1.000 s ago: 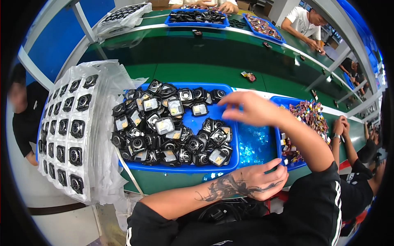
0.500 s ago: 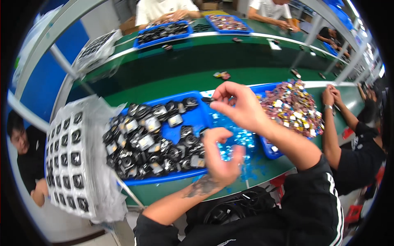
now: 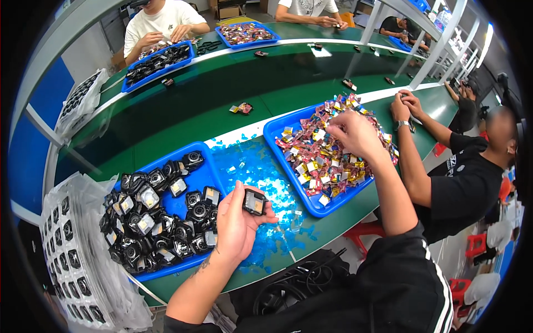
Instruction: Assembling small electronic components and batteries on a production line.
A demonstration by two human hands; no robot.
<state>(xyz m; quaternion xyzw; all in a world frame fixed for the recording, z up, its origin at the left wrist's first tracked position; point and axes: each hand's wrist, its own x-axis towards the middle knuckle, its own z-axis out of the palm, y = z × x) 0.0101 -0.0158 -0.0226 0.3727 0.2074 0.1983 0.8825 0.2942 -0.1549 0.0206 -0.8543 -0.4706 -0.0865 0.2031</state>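
Green workbench, two blue trays (both full), scattered blue film scraps

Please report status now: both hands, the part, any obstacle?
Left hand holds small black part. Right hand reaches into tray of colourful pieces. Nothing blocks either hand.

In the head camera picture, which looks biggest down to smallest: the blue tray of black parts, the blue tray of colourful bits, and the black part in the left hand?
1. Blue tray of black parts and blue tray of colourful bits: look alike; fisheye bending makes ranking unsure.
2. Black part in the left hand: clearly smallest.
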